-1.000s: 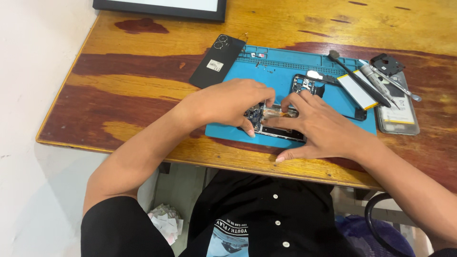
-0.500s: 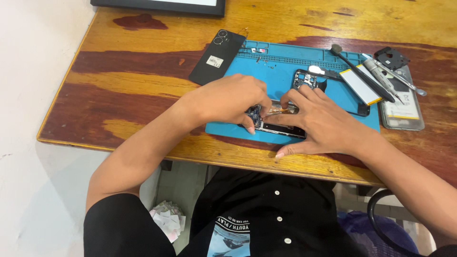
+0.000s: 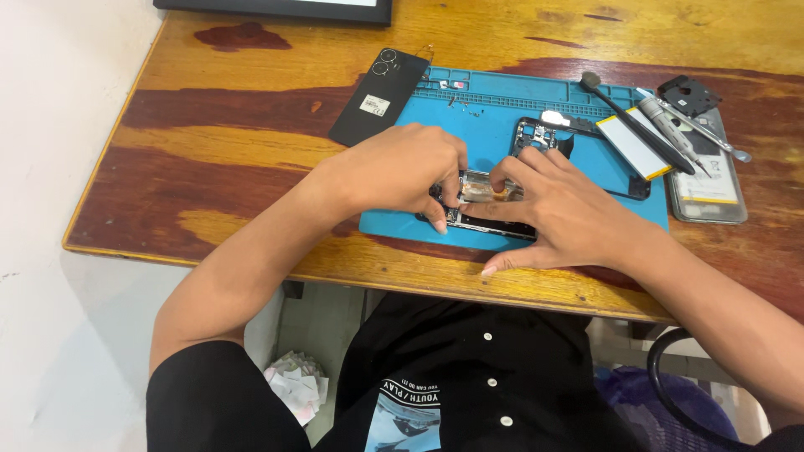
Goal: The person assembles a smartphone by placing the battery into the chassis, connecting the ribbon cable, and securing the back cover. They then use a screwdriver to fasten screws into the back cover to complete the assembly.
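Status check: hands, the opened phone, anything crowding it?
Left hand and right hand both pressing on opened black phone on blue mat. Black back cover, white battery and tools lie apart.

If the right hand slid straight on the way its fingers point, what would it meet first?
The right hand points up-left across the blue mat. Past the opened phone it already touches, it would probably meet the left hand first, though depth is unclear.
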